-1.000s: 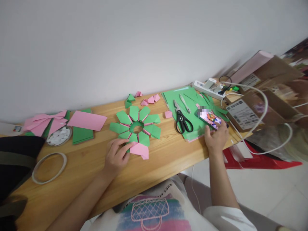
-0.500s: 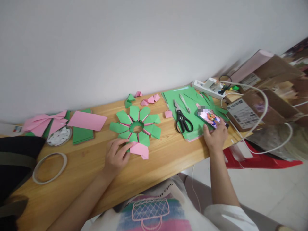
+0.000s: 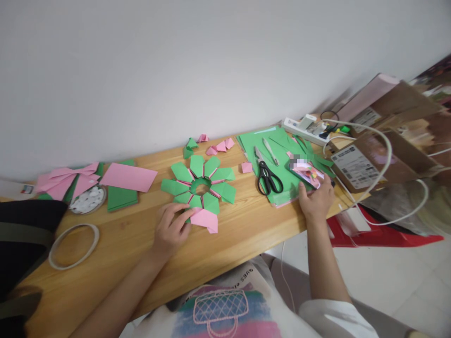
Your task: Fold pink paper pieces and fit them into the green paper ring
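On the wooden table lies a ring of folded green and pink paper (image 3: 222, 191) with an open centre. My left hand (image 3: 172, 227) has its fingertips closed on a pink folded paper piece (image 3: 205, 218) at the ring's near side; its thumb is partly hidden. Over to the right, my right hand (image 3: 317, 201) is around the near end of a smartphone (image 3: 307, 172), thumb by its lower edge and fingers at its right end. A colourful picture shows on the screen. Black-handled scissors (image 3: 268, 180) and a pale craft knife (image 3: 270, 151) lie left of the phone on green paper sheets (image 3: 252, 136).
Small folded pieces (image 3: 221, 146) lie behind the ring. At left are a pink sheet (image 3: 130, 176), green sheets (image 3: 122, 199), a pink paper bow (image 3: 63, 180), a dish of white bits (image 3: 88, 199) and a tape roll (image 3: 73, 246). A power strip (image 3: 306, 130), cables and cardboard boxes (image 3: 359, 164) crowd the right.
The picture on the smartphone's screen has changed, and my right fingers have shifted slightly right, off the screen's middle. My left hand and the paper ring stay in place.
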`<act>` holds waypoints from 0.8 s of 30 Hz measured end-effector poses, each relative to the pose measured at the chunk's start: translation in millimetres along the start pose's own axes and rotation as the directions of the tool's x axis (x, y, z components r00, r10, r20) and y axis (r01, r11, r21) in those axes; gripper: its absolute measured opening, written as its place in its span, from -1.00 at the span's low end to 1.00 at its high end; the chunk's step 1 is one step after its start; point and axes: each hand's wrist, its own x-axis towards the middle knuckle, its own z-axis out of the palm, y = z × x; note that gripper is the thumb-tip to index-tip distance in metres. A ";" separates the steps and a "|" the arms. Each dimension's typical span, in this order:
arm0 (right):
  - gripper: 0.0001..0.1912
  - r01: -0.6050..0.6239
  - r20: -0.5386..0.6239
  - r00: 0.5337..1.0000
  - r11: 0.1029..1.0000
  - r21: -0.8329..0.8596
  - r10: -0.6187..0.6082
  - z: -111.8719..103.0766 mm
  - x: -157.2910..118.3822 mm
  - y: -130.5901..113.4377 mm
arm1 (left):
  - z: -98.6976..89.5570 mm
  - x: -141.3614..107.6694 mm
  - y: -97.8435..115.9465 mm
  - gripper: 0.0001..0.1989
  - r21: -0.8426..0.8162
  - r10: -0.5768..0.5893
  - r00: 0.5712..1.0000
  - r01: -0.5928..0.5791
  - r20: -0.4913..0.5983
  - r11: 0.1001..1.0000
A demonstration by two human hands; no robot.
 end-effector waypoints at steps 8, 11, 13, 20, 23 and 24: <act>-0.13 -0.016 -0.003 1.000 1.000 -0.007 0.016 -0.7 0.1 -2.1 | -0.3 0.6 0.7 -0.68 -0.005 0.007 1.000 -0.007 0.007 1.000; -0.14 -0.009 -0.017 1.000 1.000 -0.008 0.009 -0.1 0.3 -1.7 | 0.2 -0.2 0.2 -0.67 -0.005 0.002 1.000 -0.002 0.000 1.000; -0.15 -0.006 -0.019 1.000 1.000 -0.011 0.006 -0.4 0.3 -1.9 | 0.4 -0.5 -0.1 -0.66 -0.003 -0.001 1.000 0.001 0.001 1.000; -0.17 0.008 -0.017 1.000 1.000 -0.016 -0.008 0.7 -0.3 -0.3 | -0.1 0.9 1.2 -0.65 -0.016 -0.007 1.000 0.007 0.000 1.000; -0.16 0.008 -0.006 1.000 1.000 -0.016 -0.008 2.0 -0.3 0.9 | -0.2 1.8 1.7 -0.65 -0.019 -0.009 1.000 0.008 -0.007 1.000; -0.15 0.003 -0.001 1.000 1.000 -0.016 -0.003 2.1 -0.2 0.9 | -0.1 1.9 1.7 -0.65 -0.019 -0.006 1.000 0.005 -0.010 1.000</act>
